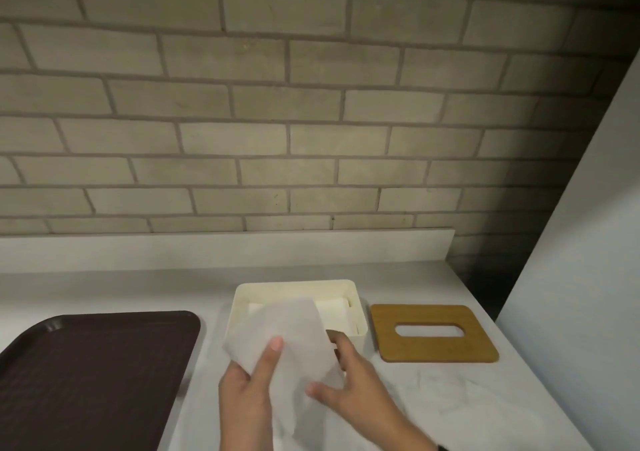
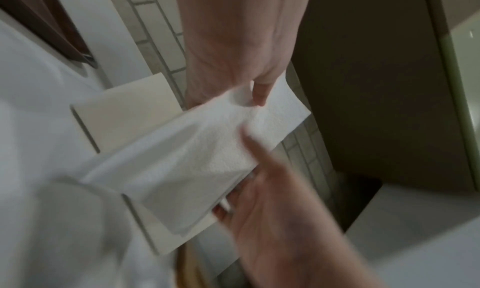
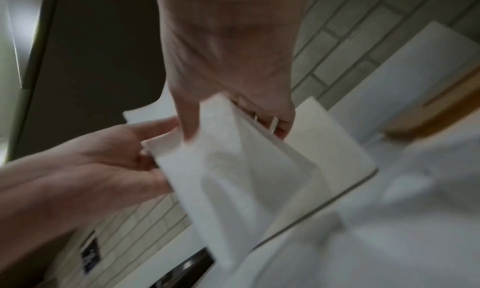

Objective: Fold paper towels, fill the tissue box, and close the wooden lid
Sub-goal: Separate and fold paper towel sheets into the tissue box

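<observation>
Head view: left hand (image 1: 247, 395) and right hand (image 1: 356, 391) hold one towel (image 1: 287, 343) above the surface (image 1: 433, 402), just in front of the open box (image 1: 360, 315). Left thumb lies across the sheet's front, fingers curled behind; right thumb presses its lower edge, fingers reaching behind. Folded towels lie inside the box; their number cannot be told. One lid (image 1: 434, 333) lies flat just right of the box, one dark tray (image 1: 97, 378) to the left.
</observation>
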The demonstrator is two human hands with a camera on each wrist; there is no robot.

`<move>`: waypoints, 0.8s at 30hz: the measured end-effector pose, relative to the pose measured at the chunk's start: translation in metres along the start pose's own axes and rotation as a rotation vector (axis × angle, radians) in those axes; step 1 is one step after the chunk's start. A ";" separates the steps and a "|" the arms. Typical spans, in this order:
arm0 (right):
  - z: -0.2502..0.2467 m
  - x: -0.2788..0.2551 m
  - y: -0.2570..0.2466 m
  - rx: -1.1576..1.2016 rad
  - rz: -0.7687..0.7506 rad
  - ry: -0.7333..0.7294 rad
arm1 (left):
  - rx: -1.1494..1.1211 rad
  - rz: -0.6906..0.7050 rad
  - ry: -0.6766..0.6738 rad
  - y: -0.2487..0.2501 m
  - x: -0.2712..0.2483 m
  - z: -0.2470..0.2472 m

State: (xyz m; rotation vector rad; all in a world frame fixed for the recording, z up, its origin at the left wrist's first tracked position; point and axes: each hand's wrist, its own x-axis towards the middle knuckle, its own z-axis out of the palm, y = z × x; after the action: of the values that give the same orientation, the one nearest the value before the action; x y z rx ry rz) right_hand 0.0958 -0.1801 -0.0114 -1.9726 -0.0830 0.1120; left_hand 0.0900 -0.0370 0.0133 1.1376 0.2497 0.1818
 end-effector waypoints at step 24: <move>-0.029 0.122 -0.014 -0.874 0.110 0.035 | 1.704 0.311 -0.211 -0.003 0.122 0.008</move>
State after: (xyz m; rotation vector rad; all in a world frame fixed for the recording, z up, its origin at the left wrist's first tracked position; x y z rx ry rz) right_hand 0.2207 -0.1872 0.0079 -2.8519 0.0056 0.1237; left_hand 0.2087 -0.0122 0.0013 2.8742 -0.0293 0.0893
